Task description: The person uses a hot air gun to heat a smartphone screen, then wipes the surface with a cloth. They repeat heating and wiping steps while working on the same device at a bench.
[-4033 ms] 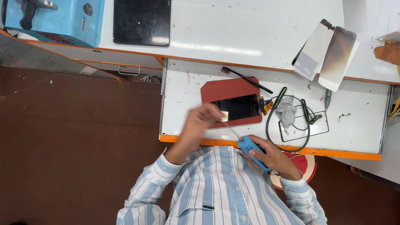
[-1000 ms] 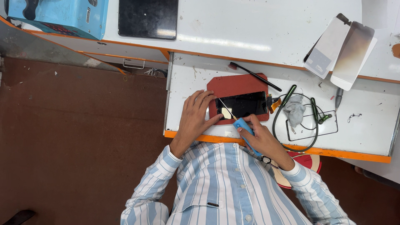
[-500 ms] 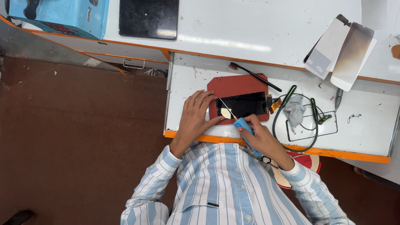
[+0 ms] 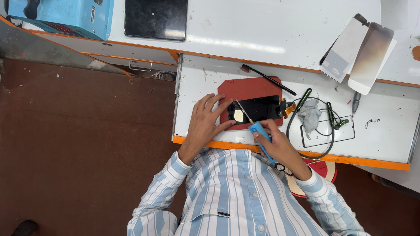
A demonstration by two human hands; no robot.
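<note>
The left hand [image 4: 205, 122] is kept where it was a second ago, fingers spread flat on the red mat's [image 4: 245, 87] left edge, holding nothing. The dark screen [image 4: 256, 108] lies unmoved on the mat. The blue tool [image 4: 261, 139] stays gripped by the right hand [image 4: 275, 144], its tip still on the screen's left end.

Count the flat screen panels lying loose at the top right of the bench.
2. A pale grey panel lies on the left; a brownish tinted panel lies beside it on the right, overlapping it. More could be hidden underneath them.
</note>
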